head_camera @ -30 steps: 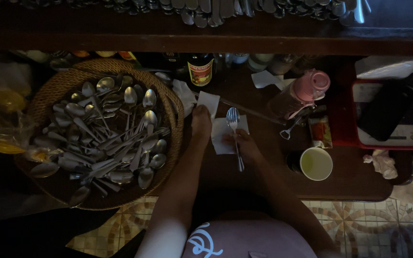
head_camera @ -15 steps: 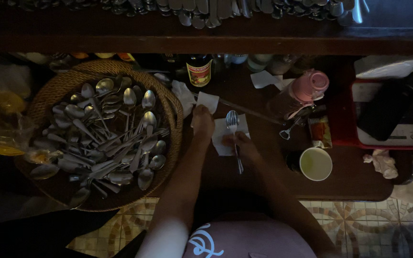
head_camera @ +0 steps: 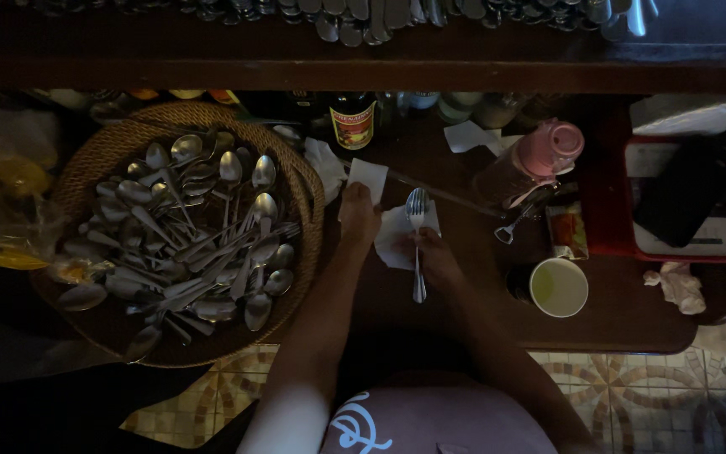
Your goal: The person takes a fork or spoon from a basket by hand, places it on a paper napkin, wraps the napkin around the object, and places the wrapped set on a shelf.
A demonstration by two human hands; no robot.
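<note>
My right hand point(head_camera: 437, 259) holds a metal fork and spoon together point(head_camera: 416, 240) over a white paper napkin point(head_camera: 397, 235) on the dark wooden table point(head_camera: 632, 324). My left hand point(head_camera: 358, 214) rests just left of it, fingers on a second white napkin point(head_camera: 368, 178). A round wicker basket point(head_camera: 296, 181) full of several spoons and forks point(head_camera: 186, 227) sits to the left of both hands.
A dark bottle point(head_camera: 352, 118) stands behind the hands. A pink lidded bottle point(head_camera: 535, 161) lies at right, with a green cup point(head_camera: 558, 287) in front of it. A red tray point(head_camera: 691, 197) holds dark items. Plastic bags point(head_camera: 6, 193) sit far left.
My left hand has shifted slightly away along the table onto the upper napkin. The cutlery in my right hand has stayed over the napkin.
</note>
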